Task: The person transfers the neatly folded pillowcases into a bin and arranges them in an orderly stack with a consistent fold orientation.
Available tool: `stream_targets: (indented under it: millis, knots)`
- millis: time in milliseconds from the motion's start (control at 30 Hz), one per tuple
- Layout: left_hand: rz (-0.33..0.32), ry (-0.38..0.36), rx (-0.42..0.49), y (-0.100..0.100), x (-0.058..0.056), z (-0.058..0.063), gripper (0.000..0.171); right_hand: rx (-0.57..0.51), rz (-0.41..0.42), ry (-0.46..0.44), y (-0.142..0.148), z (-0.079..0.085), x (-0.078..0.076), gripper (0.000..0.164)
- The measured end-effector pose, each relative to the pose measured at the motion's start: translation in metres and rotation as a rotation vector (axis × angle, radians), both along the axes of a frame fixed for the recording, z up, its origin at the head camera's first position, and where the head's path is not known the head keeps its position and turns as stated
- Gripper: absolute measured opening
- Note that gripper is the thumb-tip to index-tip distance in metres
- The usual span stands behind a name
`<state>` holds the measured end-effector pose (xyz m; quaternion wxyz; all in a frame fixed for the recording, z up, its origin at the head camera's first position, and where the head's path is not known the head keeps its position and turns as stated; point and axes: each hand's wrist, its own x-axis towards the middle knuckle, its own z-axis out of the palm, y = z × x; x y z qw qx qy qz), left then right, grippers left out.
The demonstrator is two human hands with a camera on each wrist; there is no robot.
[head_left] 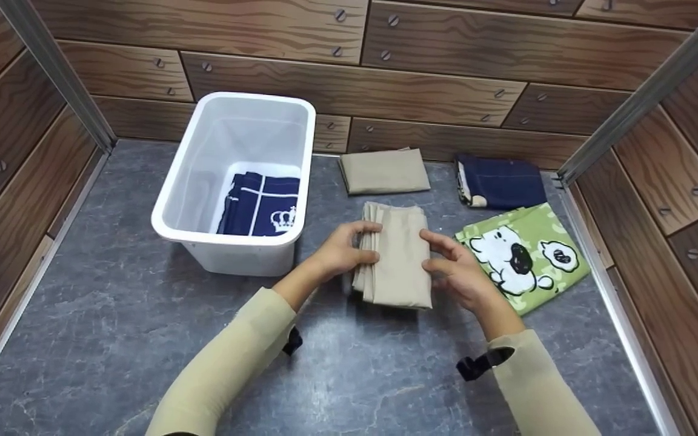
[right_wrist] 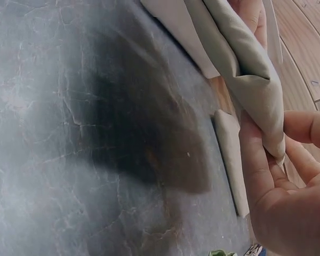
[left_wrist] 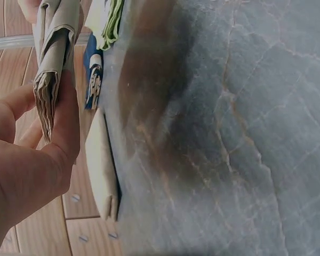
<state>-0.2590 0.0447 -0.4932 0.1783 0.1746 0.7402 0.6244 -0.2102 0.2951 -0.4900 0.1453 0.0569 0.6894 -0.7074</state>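
Observation:
Both hands hold a folded beige cloth [head_left: 398, 257] between them, raised over the floor; its shadow shows beneath it in the wrist views. My left hand [head_left: 344, 249] pinches its left edge, where several loose layers show, with thumb and fingers. On the opposite side my right hand [head_left: 461, 272] grips the smooth folded edge [right_wrist: 272, 122], thumb on one face and fingers on the other. Behind the held cloth a second folded beige cloth [head_left: 385, 172] lies flat by the back wall. A green cloth with a white cartoon dog [head_left: 543, 272] lies just right of my right hand.
Left of the hands stands a white plastic bin [head_left: 246, 257] with a navy cloth with a crown print [head_left: 258, 203] at its bottom. A folded navy cloth [head_left: 503, 183] lies at the back right. Wood-patterned walls [head_left: 446, 91] enclose the grey marbled floor [head_left: 113, 339].

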Motion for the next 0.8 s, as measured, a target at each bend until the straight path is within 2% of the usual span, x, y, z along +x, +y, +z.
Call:
stream_targets:
  millis: [233,367,567,800]
  knots:
    - [-0.006,0.053,-0.020,-0.003,0.001,0.010,0.055,0.005,0.018,-0.001,-0.001,0.006,-0.001,0.067]
    - [-0.003,0.043,-0.032,-0.005,0.002,0.016,0.055,0.024,0.021,0.002,-0.002,0.011,-0.001,0.067]
    - [0.018,0.090,-0.100,-0.007,0.003,0.027,0.055,0.034,0.020,0.021,-0.003,0.020,-0.001,0.066]
    - [0.040,0.103,-0.097,-0.009,0.006,0.041,0.056,0.032,0.031,0.039,-0.004,0.032,-0.002,0.066]
